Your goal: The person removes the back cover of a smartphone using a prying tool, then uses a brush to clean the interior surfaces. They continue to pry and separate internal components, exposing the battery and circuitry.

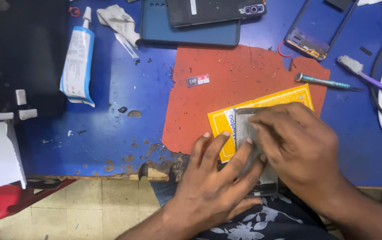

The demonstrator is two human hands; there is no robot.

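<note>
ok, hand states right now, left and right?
Left hand: open, fingers flat on the grey rectangular phone panel.
Right hand: laid over the same panel; grip cannot be told.

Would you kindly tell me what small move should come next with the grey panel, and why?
Probably keep the left hand pinning the grey panel on the yellow card while the right hand works its upper edge, since both hands lie on it.

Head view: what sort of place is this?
Likely a phone repair bench: a bare phone frame, a glue tube and a screwdriver lie on the blue table near both hands.
</note>
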